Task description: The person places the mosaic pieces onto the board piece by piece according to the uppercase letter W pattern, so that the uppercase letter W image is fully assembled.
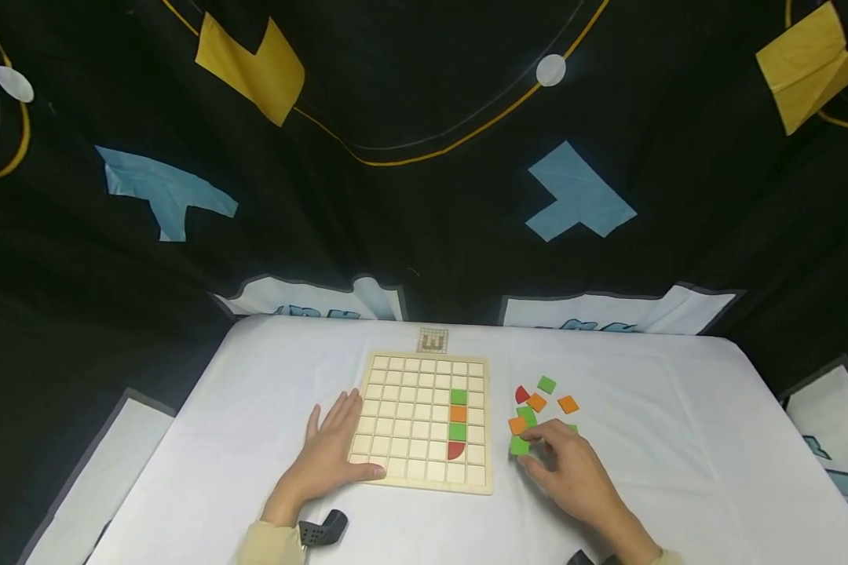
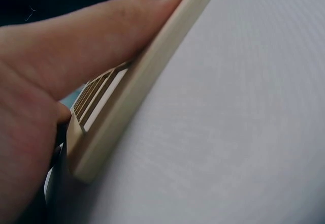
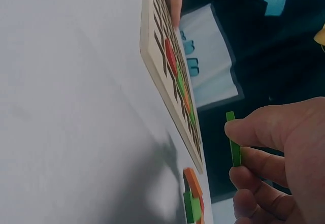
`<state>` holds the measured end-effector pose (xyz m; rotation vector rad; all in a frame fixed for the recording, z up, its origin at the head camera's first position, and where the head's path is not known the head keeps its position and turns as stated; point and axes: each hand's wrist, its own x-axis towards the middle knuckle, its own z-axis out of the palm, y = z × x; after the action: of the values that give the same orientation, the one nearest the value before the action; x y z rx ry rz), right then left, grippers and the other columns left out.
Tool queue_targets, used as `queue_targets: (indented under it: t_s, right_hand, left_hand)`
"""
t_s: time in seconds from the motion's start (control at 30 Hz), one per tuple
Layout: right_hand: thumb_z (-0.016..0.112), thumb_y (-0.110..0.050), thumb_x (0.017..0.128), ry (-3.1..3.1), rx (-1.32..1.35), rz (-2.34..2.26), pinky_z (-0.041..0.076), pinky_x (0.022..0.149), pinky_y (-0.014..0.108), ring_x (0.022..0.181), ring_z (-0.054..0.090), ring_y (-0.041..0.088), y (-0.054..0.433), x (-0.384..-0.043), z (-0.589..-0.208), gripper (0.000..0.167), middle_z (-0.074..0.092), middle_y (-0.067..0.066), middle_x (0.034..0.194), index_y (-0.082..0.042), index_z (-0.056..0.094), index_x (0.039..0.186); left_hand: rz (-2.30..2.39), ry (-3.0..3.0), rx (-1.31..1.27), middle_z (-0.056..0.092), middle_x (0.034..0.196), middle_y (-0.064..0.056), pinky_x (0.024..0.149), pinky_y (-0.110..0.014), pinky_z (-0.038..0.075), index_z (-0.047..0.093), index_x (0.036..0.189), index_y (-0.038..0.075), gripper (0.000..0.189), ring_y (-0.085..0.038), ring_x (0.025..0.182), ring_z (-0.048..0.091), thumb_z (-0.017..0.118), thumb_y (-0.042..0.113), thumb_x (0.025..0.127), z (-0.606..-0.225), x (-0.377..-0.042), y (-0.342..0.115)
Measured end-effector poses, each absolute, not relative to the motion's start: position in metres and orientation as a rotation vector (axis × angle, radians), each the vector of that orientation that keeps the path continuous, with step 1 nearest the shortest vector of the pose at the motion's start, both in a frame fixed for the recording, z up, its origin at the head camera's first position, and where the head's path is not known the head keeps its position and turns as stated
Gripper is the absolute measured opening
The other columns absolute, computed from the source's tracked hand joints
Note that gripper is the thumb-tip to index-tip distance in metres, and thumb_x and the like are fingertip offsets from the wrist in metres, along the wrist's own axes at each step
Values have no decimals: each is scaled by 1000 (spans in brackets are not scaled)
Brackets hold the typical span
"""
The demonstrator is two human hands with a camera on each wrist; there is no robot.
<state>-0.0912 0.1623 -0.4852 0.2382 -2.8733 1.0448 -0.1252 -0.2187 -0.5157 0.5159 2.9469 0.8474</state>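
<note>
A wooden grid board (image 1: pixel 491 463) lies on the white table. Four fingers of my left hand (image 1: pixel 325 459) lie straight along its left edge, and the thumb rests on the near-left corner; the left wrist view shows that thumb (image 2: pixel 117 36) across the rim. My right hand (image 1: pixel 568 475) is right of the board, pinching a thin green tile (image 3: pixel 233 140) between thumb and fingertips. Around it lie loose orange tiles (image 1: pixel 568 404), green tiles (image 1: pixel 547 384) and a red quarter-round tile (image 1: pixel 522 395). One column of the board holds green, orange (image 1: pixel 458 413) and red pieces (image 1: pixel 455 450).
A small beige square patterned like a grid (image 1: pixel 433 340) lies behind the board. A black curtain (image 1: pixel 424 227) with coloured shapes hangs beyond the table's far edge. White tablecloth (image 1: pixel 650 424) extends to the right of the loose tiles.
</note>
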Motion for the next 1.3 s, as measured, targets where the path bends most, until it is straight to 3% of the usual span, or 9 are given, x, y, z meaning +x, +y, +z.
queue_targets:
  t_s: [0.7, 1.3]
  right_hand:
    - [84, -18, 78, -2811, 421, 1073, 46, 68, 24, 78, 50, 6, 120, -94, -490, 24, 61, -13, 92, -23, 74, 99]
    - [82, -21, 79, -2814, 535, 1013, 52, 77, 28, 86, 58, 6, 89, -100, -491, 22, 66, -12, 98, -19, 76, 100]
  left_hand:
    - [831, 2957, 526, 18, 164, -23, 115, -68, -7, 22, 156, -7, 128, -41, 152, 12, 78, 69, 69, -515, -125, -220]
    - [811, 2949, 523, 17, 164, -21, 115, -67, -7, 20, 156, -6, 129, -39, 153, 11, 77, 70, 69, -514, -126, -220]
